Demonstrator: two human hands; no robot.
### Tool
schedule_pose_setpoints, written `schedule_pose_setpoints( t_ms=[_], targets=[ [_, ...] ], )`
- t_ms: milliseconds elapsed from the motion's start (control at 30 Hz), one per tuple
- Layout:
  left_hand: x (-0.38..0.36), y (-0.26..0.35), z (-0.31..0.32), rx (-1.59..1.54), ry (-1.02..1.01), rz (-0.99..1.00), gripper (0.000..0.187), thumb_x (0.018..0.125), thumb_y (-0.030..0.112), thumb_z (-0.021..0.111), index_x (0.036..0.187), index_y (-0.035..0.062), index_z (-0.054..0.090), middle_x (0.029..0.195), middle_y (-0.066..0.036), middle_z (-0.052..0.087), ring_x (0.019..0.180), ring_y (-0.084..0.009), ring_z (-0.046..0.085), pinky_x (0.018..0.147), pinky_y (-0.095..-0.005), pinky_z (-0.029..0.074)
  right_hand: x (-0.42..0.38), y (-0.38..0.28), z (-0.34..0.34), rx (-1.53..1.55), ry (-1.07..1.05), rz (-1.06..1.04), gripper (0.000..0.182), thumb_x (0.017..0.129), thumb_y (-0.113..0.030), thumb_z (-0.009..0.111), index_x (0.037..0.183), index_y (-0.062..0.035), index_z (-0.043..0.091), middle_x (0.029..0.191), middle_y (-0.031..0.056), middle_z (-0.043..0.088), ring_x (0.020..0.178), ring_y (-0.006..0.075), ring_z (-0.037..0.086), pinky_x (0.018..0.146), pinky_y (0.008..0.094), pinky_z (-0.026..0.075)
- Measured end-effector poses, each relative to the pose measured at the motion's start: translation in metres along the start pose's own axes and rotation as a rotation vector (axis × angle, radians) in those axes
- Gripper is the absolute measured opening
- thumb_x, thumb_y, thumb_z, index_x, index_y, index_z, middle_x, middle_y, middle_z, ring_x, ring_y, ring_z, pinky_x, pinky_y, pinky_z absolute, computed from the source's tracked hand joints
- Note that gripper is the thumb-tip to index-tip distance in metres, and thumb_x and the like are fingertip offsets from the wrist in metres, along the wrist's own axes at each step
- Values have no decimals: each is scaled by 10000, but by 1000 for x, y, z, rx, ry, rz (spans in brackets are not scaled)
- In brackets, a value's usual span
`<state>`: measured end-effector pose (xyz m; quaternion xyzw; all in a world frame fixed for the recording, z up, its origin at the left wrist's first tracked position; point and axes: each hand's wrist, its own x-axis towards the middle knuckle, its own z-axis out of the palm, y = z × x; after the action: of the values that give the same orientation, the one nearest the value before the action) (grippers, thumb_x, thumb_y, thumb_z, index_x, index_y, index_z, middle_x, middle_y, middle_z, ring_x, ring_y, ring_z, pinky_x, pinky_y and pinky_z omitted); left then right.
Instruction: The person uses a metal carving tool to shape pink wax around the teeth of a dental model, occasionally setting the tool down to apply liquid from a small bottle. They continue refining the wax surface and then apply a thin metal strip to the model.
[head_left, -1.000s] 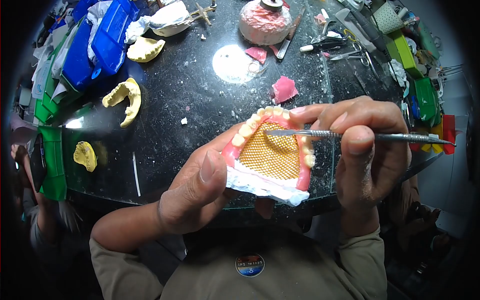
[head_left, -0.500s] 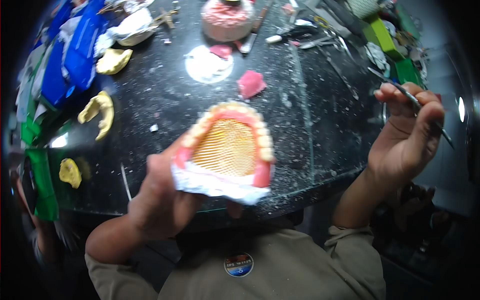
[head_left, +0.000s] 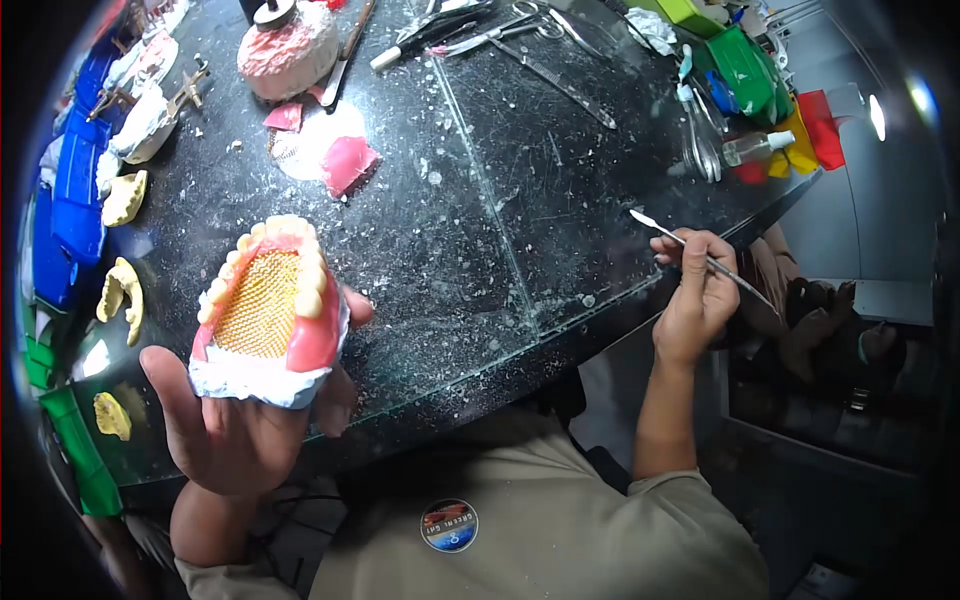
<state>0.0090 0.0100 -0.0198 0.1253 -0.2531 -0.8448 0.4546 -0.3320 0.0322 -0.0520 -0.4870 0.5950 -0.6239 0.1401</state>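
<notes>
My left hand [head_left: 235,440] holds up a denture [head_left: 312,335] on a white plaster cast [head_left: 258,380], palm under it. The thumb stands out to the left, off the cast, and some fingers show behind the right side. The denture has cream teeth, pink gum-like wax and a gold mesh palate. In my right hand [head_left: 695,300], a thin metal wax carver [head_left: 652,224] is pinched between thumb and fingers. Its flat pale tip points up and left, over the dark bench and apart from the denture.
Pink wax pieces [head_left: 350,165], a knife [head_left: 345,60] and a tub of pink material [head_left: 290,55] stand at the back. Tweezers [head_left: 560,85] and scissors lie further right. Yellow plaster pieces [head_left: 122,300] and blue boxes [head_left: 75,210] line the left. A small bottle [head_left: 750,148] lies right.
The view has swung right, so bench items appear further left. The denture now tilts, and my left thumb has spread away from it. My right hand appears lower and nearer, still gripping the carver.
</notes>
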Motion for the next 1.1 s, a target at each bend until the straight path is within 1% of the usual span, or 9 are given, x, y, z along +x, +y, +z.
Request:
schedule_pose_setpoints(
  t_ms=[133, 267, 667, 767, 800, 867, 900, 967, 1100],
  targets=[
    [0, 2, -1, 77, 1, -13, 809, 869, 602, 335, 1413, 75, 53, 1377, -230, 269, 999, -305, 507, 694, -314, 440, -1, 0, 1, -10, -17, -14, 122, 899, -93, 514, 910, 29, 520, 813, 110, 601, 717, 148, 605, 651, 224, 468],
    [2, -3, 5, 116, 95, 34, 809, 868, 620, 301, 1415, 79, 54, 1294, -289, 348, 751, -248, 538, 573, -277, 406, 0, 0, -1, 5, -21, -23, 121, 899, -92, 514, 910, 28, 522, 819, 112, 602, 718, 149, 606, 649, 226, 467],
    [2, -4, 7, 78, 103, 51, 813, 867, 621, 299, 1414, 77, 46, 1320, -275, 328, 796, -253, 541, 578, -293, 423, 0, -1, 0, 6, -24, -12, 124, 905, -93, 498, 896, 27, 526, 813, 112, 601, 717, 146, 598, 662, 232, 460],
    [4, -4, 26, 5, 379, 22, 836, 856, 641, 296, 1413, 67, 55, 1314, -282, 329, 864, -252, 554, 611, -298, 443, -1, 0, -1, 9, -29, 2, 113, 905, -80, 490, 886, 26, 524, 811, 111, 598, 712, 143, 590, 669, 239, 459],
    [1, -5, 13, 50, 204, 25, 881, 830, 675, 309, 1410, 57, 69, 1294, -293, 342, 895, -246, 569, 633, -295, 452, -1, 0, 0, 38, 12, 40, 107, 902, -75, 491, 886, 26, 522, 810, 111, 596, 711, 141, 587, 674, 241, 457],
    [5, -3, 22, 65, 288, -28, 917, 808, 699, 326, 1407, 48, 84, 1263, -302, 367, 852, -233, 587, 624, -286, 452, -1, -4, 3, -22, -12, 42, 123, 907, -89, 484, 886, 26, 522, 808, 108, 596, 701, 141, 585, 671, 246, 456],
    [4, -1, 10, 116, 133, -54, 937, 795, 713, 330, 1404, 43, 91, 1257, -303, 373, 892, -239, 583, 666, -291, 458, 0, -6, 5, -1, -29, 43, 134, 912, -96, 471, 891, 27, 518, 811, 118, 595, 697, 148, 584, 667, 248, 456],
    [5, -3, 10, 142, 158, -9, 938, 793, 712, 326, 1394, 22, 123, 1222, -316, 403, 943, -258, 571, 702, -300, 471, 1, -13, 14, 92, -54, 35, 159, 925, -119, 442, 897, 26, 501, 802, 148, 584, 690, 176, 586, 658, 262, 459],
    [7, -2, 14, 275, 206, -20, 927, 801, 706, 309, 1377, -6, 159, 1179, -328, 437, 891, -258, 583, 653, -286, 489, 13, -56, 61, 378, -286, -97, 188, 925, -169, 462, 899, 17, 481, 775, 164, 573, 681, 212, 601, 649, 290, 490]
  ],
)
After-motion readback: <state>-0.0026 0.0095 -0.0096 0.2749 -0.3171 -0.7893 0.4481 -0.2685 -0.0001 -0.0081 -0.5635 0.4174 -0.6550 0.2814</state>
